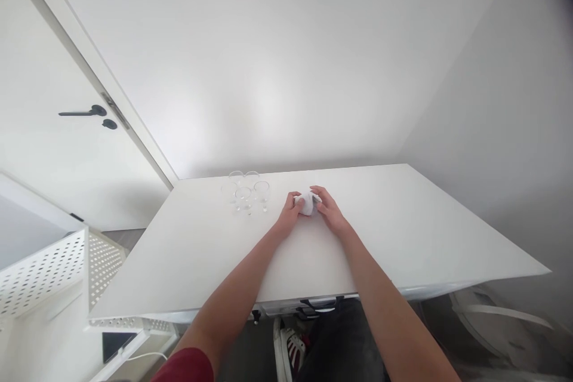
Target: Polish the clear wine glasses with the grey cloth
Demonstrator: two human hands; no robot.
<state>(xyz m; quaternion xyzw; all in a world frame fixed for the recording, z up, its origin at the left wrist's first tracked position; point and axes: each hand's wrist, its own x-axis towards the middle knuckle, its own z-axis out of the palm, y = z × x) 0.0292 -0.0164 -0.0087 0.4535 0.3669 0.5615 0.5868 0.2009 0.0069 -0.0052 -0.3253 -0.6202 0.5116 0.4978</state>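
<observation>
A small crumpled white cloth (308, 203) is between my two hands, just above or on the white table (358, 239); I cannot tell whether it rests there. My left hand (290, 211) is closed on the cloth's left side, with the thumb on top of it. On the other side, the curled fingers of my right hand (329, 210) grip the cloth's edge, where a dark fold shows. Whether something lies inside the cloth is hidden. To the left of my hands stand several clear stemmed glasses (262, 192), grouped close together and apart from my hands.
A pale wall (286, 71) runs along the table's far edge. Left of the table are a white door (49, 71) with a dark handle (83, 111) and a white perforated rack (45, 262). A shoe (293, 349) shows below the front edge.
</observation>
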